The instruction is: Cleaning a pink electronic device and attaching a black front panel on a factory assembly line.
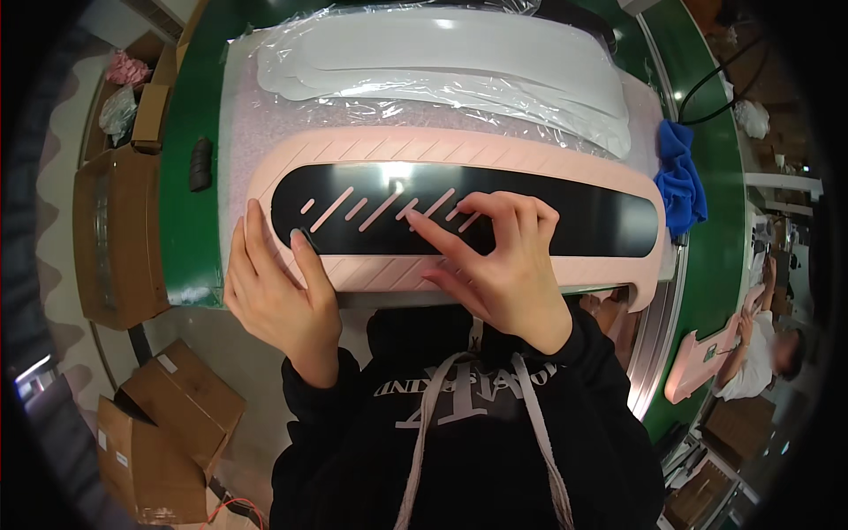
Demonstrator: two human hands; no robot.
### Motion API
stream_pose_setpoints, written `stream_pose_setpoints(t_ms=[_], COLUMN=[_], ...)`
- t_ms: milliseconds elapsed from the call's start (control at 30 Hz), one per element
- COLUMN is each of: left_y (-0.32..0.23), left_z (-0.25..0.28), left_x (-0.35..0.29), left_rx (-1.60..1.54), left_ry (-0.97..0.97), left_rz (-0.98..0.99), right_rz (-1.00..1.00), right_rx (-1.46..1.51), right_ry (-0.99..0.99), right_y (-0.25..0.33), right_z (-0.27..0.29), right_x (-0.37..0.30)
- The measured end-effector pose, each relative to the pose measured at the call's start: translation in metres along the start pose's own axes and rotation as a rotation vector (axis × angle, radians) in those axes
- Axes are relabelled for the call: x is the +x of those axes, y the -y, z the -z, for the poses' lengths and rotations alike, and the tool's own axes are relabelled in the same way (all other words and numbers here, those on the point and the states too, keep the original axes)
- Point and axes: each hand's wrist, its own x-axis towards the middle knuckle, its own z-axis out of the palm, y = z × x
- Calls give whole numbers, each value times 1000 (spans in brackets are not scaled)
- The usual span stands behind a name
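- Broadly, green table point(187, 256) beneath everything.
- Pink panel point(353, 147) lies across pale padding point(237, 106) there.
- Plastic-wrapped white sheets point(459, 53) crowd its far side.
- Black strip point(592, 212) inset; right hand point(512, 269) hides some slots, fingers parted, index touching it.
- Left hand point(284, 300) spread, unclenched, on panel's left rim.
- Blue cloth point(680, 181) beside right end.
- Dark roll point(201, 163) leftward.

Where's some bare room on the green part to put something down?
Left: green tabletop below the dark ridged object, beside the pale padding. Right: a green strip beyond the blue cloth. The middle's crowded with the pink panel, left hand, right hand and film-covered white sheets.
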Motion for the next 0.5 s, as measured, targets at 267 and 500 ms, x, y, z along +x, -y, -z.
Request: stream_pose_setpoints(t_ms=[267,500], left_y=[-4,-5], left_z=[1,3], left_x=[4,6], left_rx=[21,-30], left_ry=[8,19], left_rz=[-31,-20], right_rz=[-189,-177], right_rx=[-135,-43], right_ry=[22,83], right_y=[-21,-53], right_z=[9,51], right_x=[4,4])
